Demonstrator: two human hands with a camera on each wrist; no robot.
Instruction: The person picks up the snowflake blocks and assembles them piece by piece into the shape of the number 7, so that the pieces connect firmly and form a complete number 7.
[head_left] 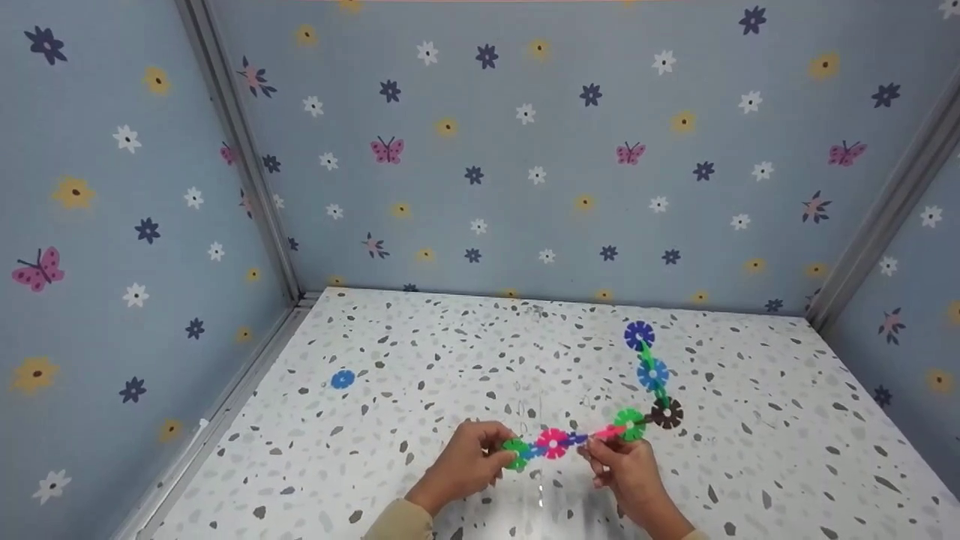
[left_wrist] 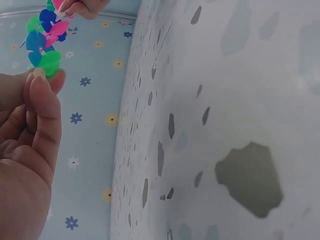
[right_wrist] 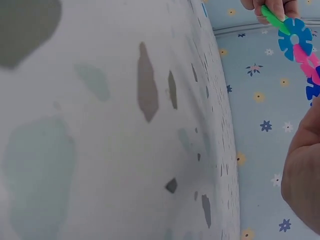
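A chain of slotted plastic discs, joined edge to edge, stretches between both hands. My left hand [head_left: 469,459] pinches the green disc [head_left: 516,454] at its left end between thumb and index finger. From there it runs through a light blue disc [right_wrist: 295,39], a pink disc [head_left: 553,443] and a dark blue disc [head_left: 577,439]. My right hand [head_left: 634,471] pinches the chain near another pink disc [head_left: 609,432]; its fingertips are partly hidden in the right wrist view. Beyond it, a second green disc [head_left: 630,424] and a dark brown disc [head_left: 667,413] lead to a bend away from me.
The chain's far part has a light blue disc [head_left: 652,373] and ends in a dark blue disc [head_left: 639,335]. A loose blue disc [head_left: 343,379] lies left on the speckled white table [head_left: 420,337]. Flower-patterned panels [head_left: 525,150] enclose the back and both sides.
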